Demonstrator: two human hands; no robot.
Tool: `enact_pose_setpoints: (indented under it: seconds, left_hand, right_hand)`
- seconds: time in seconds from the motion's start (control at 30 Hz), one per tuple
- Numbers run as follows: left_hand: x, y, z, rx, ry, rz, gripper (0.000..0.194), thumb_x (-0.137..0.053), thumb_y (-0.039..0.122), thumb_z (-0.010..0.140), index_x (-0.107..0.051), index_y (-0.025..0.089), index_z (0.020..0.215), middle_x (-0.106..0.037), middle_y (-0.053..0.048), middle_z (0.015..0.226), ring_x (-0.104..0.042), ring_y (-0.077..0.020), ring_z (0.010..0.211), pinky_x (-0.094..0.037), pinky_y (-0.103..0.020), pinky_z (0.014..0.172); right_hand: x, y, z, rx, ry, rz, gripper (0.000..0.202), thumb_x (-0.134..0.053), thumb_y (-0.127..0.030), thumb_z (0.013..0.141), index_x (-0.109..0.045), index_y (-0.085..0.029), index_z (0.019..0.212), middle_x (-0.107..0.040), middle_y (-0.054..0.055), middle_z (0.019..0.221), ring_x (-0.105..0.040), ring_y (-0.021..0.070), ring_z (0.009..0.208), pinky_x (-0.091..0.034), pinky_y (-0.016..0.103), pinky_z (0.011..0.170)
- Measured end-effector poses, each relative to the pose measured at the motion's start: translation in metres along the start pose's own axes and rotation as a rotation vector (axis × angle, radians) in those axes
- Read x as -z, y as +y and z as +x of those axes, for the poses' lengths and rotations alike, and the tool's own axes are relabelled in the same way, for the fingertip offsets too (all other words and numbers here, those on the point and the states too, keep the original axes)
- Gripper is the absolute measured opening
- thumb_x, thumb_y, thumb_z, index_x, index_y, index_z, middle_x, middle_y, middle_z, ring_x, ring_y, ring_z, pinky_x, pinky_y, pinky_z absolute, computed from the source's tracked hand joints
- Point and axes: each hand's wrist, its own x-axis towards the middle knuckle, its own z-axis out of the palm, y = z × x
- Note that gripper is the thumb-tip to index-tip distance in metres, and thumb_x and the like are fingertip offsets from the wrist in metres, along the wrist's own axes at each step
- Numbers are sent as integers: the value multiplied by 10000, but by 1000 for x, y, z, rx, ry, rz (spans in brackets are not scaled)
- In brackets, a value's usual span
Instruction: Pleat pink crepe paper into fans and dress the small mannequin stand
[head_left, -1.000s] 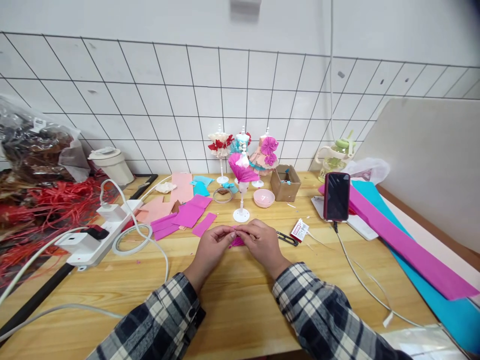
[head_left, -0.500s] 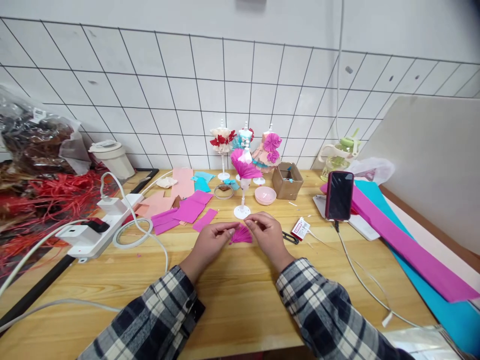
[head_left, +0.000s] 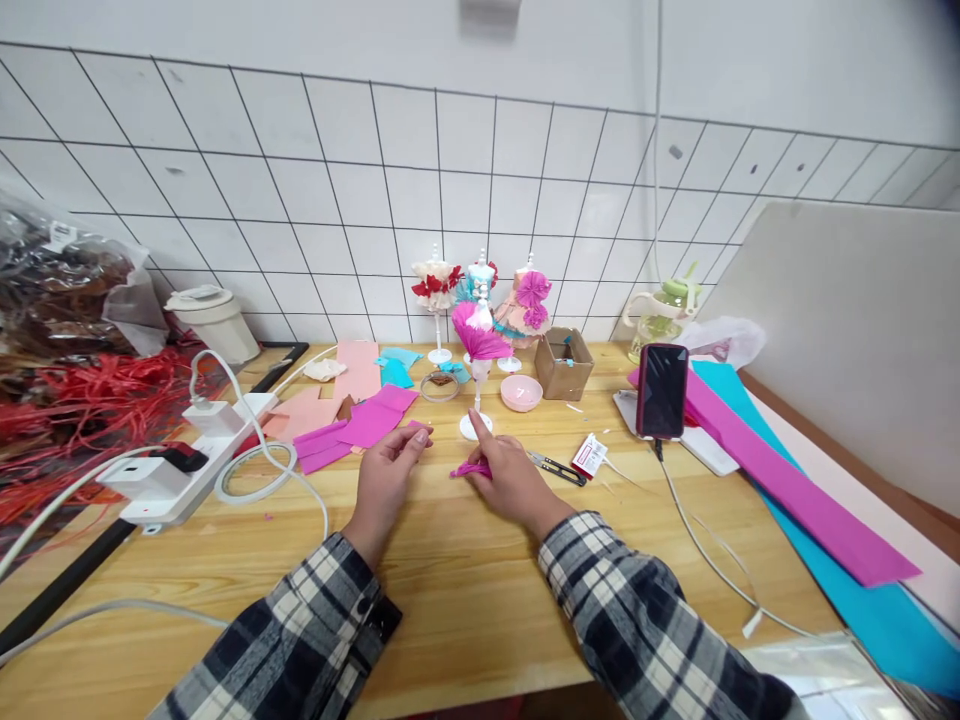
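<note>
My right hand [head_left: 514, 480] pinches a gathered piece of magenta crepe paper [head_left: 471, 468] above the table, its index finger stretched forward. To its left, my left hand [head_left: 386, 490] is closed, thumb against fingertips; whatever they hold, if anything, is too small to make out. Just beyond the hands stands a small white dress-form stand [head_left: 475, 425] wearing a pleated magenta paper skirt [head_left: 480, 335]. Black thread snips [head_left: 559, 468] lie beside my right hand. Cut magenta paper sheets [head_left: 379, 415] lie beyond my left hand, which partly hides a magenta strip [head_left: 418, 425].
Behind are several decorated dress forms [head_left: 436, 290], a pink bowl [head_left: 521, 393] and a cardboard box [head_left: 564, 363]. A power strip [head_left: 187, 480] with cables lies left. A propped phone [head_left: 662, 390], matchbox-like packet [head_left: 589, 455] and long paper sheets [head_left: 795, 480] occupy the right.
The fanned magenta paper that was between both hands is now bunched in my right hand. My left hand has moved away to the left, and the view has shifted slightly.
</note>
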Motion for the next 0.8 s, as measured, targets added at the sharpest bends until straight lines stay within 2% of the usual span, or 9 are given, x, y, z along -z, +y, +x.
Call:
enact_pose_setpoints:
  seconds: [0.1,0.2,0.33,0.43,0.53,0.6,0.67,0.73,0.8]
  left_hand:
    - [-4,-1,-5,106,-105,-4,440,-652,584,721,-721,151,749,-686,-55,681,-562,-153,573,-347,-238,459]
    - [-12,0,-12,191,-239,8,469,-663,589,708,-733,140,825,-706,-73,747,-584,-166,601,-339,-239,447]
    - [-21,2,-20,224,-214,-112,422,-758,493,645,-707,149,884,-713,-67,855,-607,-164,721,-420,-233,563]
    - [-24,0,-23,279,-195,-246,395,-794,443,611,-671,151,846,-690,-46,836,-592,-137,706,-430,-228,601]
    - [-23,-2,-22,271,-177,-290,379,-785,438,623,-658,152,836,-677,-36,834,-576,-126,690,-420,-223,595]
    - [-21,-1,-20,246,-155,-277,366,-780,435,630,-655,154,828,-670,-25,798,-568,-125,672,-421,-226,598]
    - [-19,3,-18,214,-154,-239,359,-783,438,622,-653,160,807,-666,-17,763,-581,-138,676,-439,-244,626]
    - [-17,8,-16,179,-197,-179,356,-798,443,592,-648,167,761,-670,-20,739,-607,-167,706,-464,-274,672]
    - [-15,12,-14,161,-262,-145,359,-811,447,565,-637,174,720,-676,-25,725,-624,-186,726,-478,-296,701]
  right_hand:
    - [3,-5,1,-42,202,-7,881,-626,-208,853,-61,-188,1528,-698,32,920,-596,209,873,-415,366,898]
    - [3,-14,1,-51,267,-62,822,-597,-258,882,-93,-178,1527,-692,55,942,-589,227,858,-418,370,854]
    - [0,-24,1,-53,272,-150,786,-576,-290,899,-115,-174,1524,-692,64,951,-589,233,840,-399,375,829]
    - [-1,-28,0,-46,283,-186,784,-577,-284,896,-122,-168,1523,-694,69,964,-590,236,882,-369,402,890]
    - [1,-31,-1,-8,253,-190,716,-539,-289,921,-161,-179,1519,-693,78,956,-592,234,913,-336,429,949]
    - [3,-32,-1,36,238,-135,710,-549,-343,917,-192,-191,1512,-682,87,999,-589,239,943,-340,437,967]
    - [5,-32,-2,69,264,-6,761,-570,-419,895,-184,-196,1511,-632,115,1157,-561,252,1055,-354,436,990]
    - [5,-30,-2,57,286,181,772,-528,-466,908,-134,-205,1519,-534,134,1317,-493,256,1196,-362,428,1017]
    - [2,-24,-2,9,243,396,721,-448,-447,949,-72,-225,1523,-532,124,1320,-492,230,1216,-393,410,1005]
